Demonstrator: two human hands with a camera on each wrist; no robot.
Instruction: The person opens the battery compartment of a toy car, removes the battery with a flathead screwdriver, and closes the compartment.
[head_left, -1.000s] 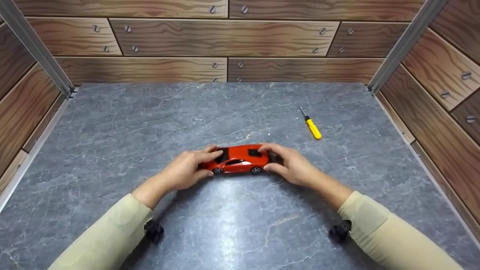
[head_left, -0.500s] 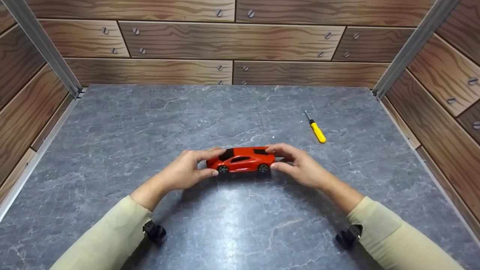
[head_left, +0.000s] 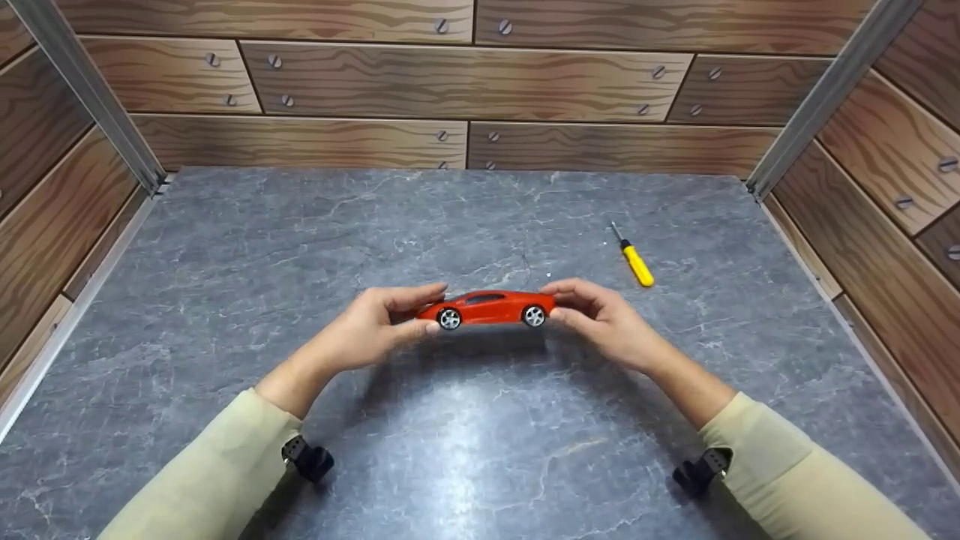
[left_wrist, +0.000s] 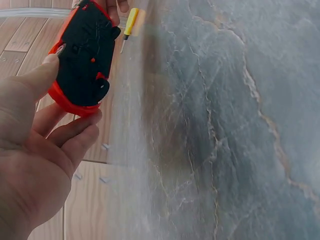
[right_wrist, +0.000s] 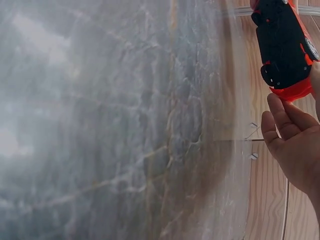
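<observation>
A red toy car [head_left: 491, 308] is held between my two hands above the table, its side with two silver wheels facing me in the head view. My left hand [head_left: 371, 326] pinches the front end between thumb and fingers. At the rear end, my right hand [head_left: 604, 322] grips with thumb and fingers in the same way. Both wrist views show the car's black underside [left_wrist: 85, 55], with the left thumb by a wheel. In the right wrist view the right fingers lie at the red end of the car [right_wrist: 287, 50].
A screwdriver [head_left: 636, 262] with a yellow handle lies on the grey marbled table [head_left: 300, 225], beyond the right hand. A tiny white speck [head_left: 548, 274] lies near the right fingers. Wood-patterned walls [head_left: 360, 82] and metal corner posts [head_left: 832, 97] enclose the back and sides.
Both hands have lifted the toy car off the table and tilted it, so its side now faces me instead of its roof. The head view has shifted slightly; the screwdriver has stayed put.
</observation>
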